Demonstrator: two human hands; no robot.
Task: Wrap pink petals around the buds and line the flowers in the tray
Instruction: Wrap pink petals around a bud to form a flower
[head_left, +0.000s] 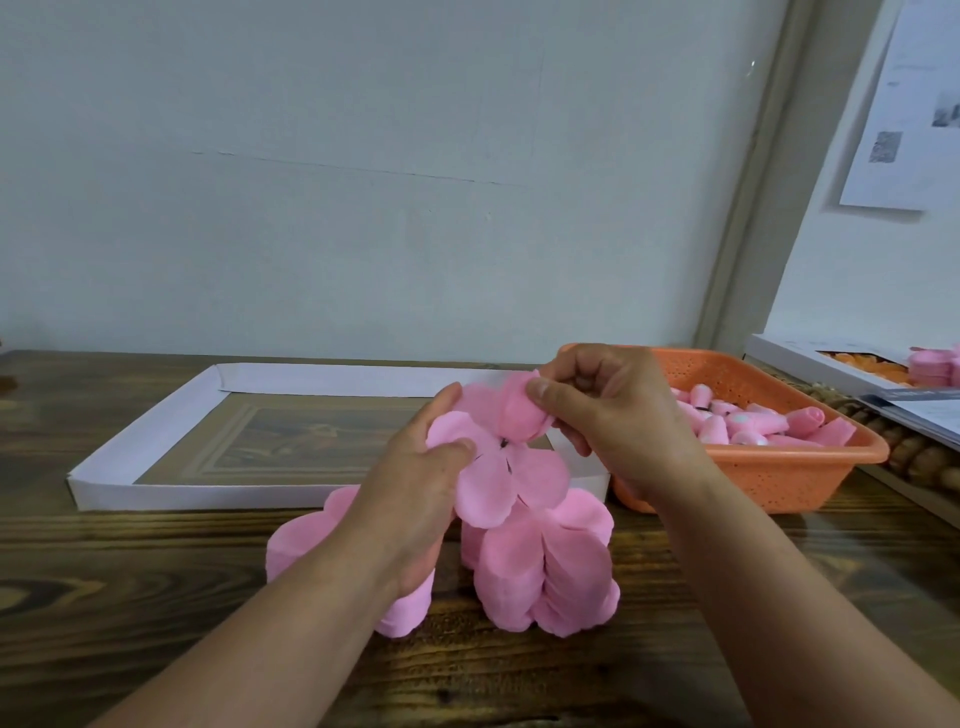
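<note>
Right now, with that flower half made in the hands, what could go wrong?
1. The petal sheet is thin and slit at its centre; the left hand pinching it could tear it as the right hand pushes the bud in.
2. The forearms hang just above the petal stacks on the table and might knock them over.
3. The white tray holds no flowers yet, so much work remains.

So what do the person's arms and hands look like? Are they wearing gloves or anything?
No gloves. The left hand and the right hand are both bare, and both forearms are bare as far as the picture shows, with no sleeves in view. I see no rings, watch or bracelets. The fingernails look short and plain.
</note>
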